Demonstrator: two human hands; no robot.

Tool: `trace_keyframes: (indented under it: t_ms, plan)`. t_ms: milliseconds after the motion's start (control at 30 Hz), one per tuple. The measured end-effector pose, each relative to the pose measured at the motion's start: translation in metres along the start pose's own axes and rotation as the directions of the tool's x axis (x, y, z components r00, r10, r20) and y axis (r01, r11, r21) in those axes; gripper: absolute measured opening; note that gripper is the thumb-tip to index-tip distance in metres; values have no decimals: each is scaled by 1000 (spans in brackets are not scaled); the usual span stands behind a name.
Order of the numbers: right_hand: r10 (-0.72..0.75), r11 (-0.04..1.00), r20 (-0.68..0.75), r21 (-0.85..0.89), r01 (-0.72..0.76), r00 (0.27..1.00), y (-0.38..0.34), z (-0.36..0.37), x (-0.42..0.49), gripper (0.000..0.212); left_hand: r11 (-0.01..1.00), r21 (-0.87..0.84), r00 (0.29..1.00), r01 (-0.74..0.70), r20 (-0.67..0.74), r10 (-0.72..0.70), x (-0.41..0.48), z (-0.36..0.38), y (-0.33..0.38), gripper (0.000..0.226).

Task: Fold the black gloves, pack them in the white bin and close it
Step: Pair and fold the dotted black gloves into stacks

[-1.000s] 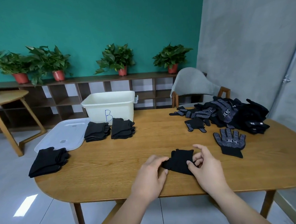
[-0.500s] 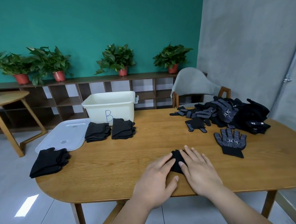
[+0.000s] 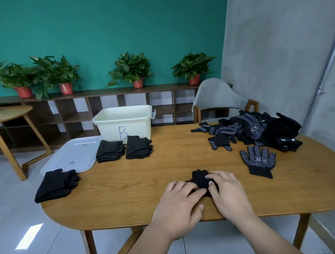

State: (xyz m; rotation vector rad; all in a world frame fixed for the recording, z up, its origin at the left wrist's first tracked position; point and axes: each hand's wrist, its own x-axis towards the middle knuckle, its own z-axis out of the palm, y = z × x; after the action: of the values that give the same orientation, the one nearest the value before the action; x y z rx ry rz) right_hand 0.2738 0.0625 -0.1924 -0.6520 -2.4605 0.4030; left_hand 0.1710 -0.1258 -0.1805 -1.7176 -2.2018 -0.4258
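Head view: I saw the white plastic bin (image 3: 135, 126) standing open at eleven o'clock on the oval wooden table (image 3: 127, 188). At six o'clock the left hand (image 3: 179, 202) pressed flat, released, on a folded black knit glove (image 3: 200, 177). The right hand (image 3: 229, 193) laid bent fingers over it, and I could not tell whether it was grasping.

Black white-dotted gloves (image 3: 257, 130), white bin (image 3: 123, 120) lettered blue, teal wall (image 3: 98, 33).
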Motion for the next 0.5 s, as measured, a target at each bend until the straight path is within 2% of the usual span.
trace_keyframes:
  t_ms: [267, 400, 500]
  plan:
    - [-30, 992, -69, -121, 21, 997, -6, -2, -9, 22, 982, 7, 982, 187, 29, -187, -6, -8, 5, 51]
    - [-194, 963, -51, -199, 180, 980, -14, -4, -8, 17, 949, -38, 949, 314, 54, -312, -18, -17, -1, 52]
    - [-296, 932, 64, -201, 302, 953, -25, -6, -4, 33, 919, -72, 921, 388, 76, -382, -25, -22, -12, 48]
